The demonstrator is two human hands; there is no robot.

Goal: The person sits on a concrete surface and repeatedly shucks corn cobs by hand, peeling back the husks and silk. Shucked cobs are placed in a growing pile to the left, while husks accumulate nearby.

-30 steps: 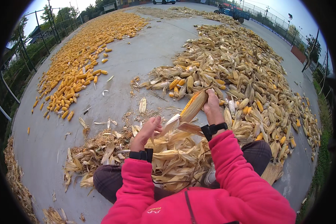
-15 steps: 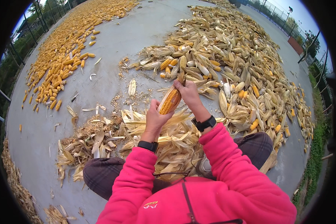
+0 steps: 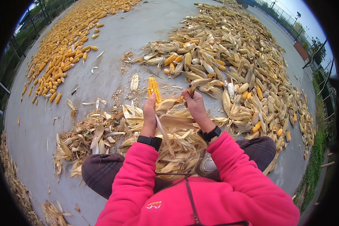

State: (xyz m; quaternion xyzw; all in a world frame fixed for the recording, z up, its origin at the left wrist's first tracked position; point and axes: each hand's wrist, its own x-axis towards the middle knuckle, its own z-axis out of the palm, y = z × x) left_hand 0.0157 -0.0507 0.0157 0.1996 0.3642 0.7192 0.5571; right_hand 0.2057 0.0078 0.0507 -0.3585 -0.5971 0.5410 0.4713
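Observation:
My left hand point(image 3: 149, 115) is closed around the lower end of an ear of corn point(image 3: 153, 89). The bared yellow kernels point away from me above the fingers, and pale husk strips hang down beside that wrist. To its right, my right hand point(image 3: 195, 107) pinches a dry corn husk point(image 3: 180, 101), with a brown tip sticking up past the fingers. This husk stretches between the two hands; whether it is still joined to the ear is hidden by the left hand. Below both hands lies a heap of loose husks point(image 3: 173, 147) between my legs.
A large pile of unhusked corn point(image 3: 229, 56) spreads from the middle to the far right. Bare yellow ears point(image 3: 58, 67) cover the ground at the left. Husk scraps point(image 3: 94, 137) and loose kernels point(image 3: 118, 92) lie on the grey concrete point(image 3: 113, 45).
The ear has swung upright and left in my left hand, showing more bare kernels. My right hand has moved down and slightly right, away from the ear, pulling husk with it.

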